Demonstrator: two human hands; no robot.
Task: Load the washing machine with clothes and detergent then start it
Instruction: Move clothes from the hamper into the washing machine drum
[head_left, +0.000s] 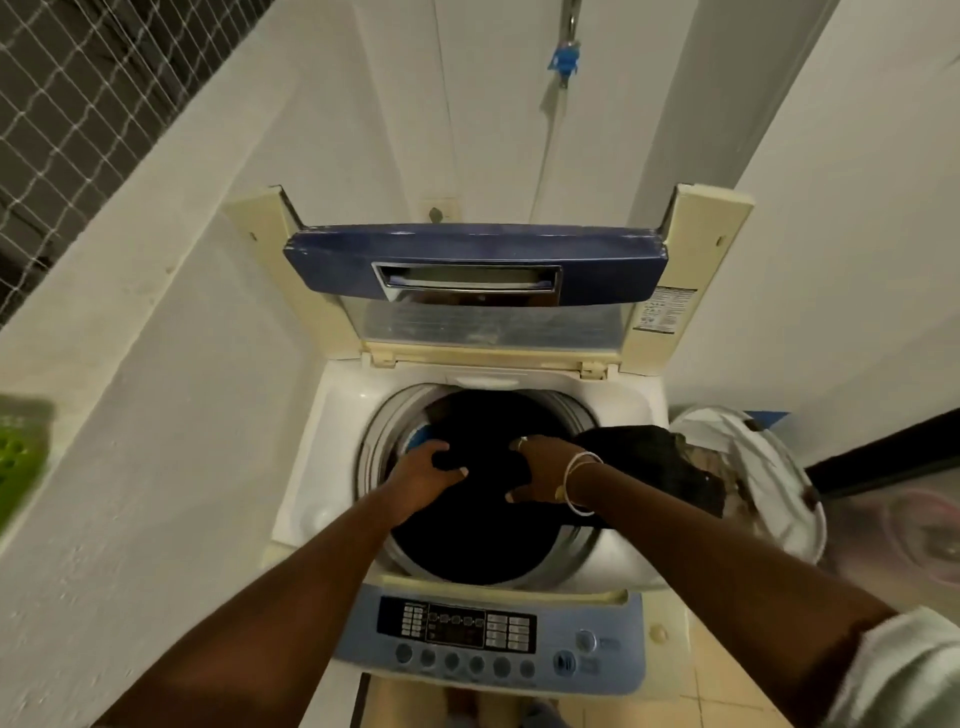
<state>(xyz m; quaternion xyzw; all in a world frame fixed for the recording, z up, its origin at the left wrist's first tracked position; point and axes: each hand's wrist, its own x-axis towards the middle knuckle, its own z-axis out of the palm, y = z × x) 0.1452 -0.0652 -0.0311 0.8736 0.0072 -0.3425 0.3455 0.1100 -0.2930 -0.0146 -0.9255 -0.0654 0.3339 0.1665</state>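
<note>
A top-loading washing machine (322, 467) stands in front of me with its blue-edged lid (475, 254) folded up at the back. A black garment (467, 535) fills the round drum opening and trails over the right rim toward the basket. My left hand (423, 467) grips a fold of it over the drum's left side. My right hand (540, 470), with a ring and a white bangle, grips the same cloth just to the right. The blue control panel (483, 636) with its row of buttons lies at the near edge.
A white laundry basket (763, 467) holding more clothes sits against the machine's right side. A white low wall (156, 364) runs along the left with a green basket (21, 447) on it. A tap with a blue fitting (563, 60) hangs on the back wall.
</note>
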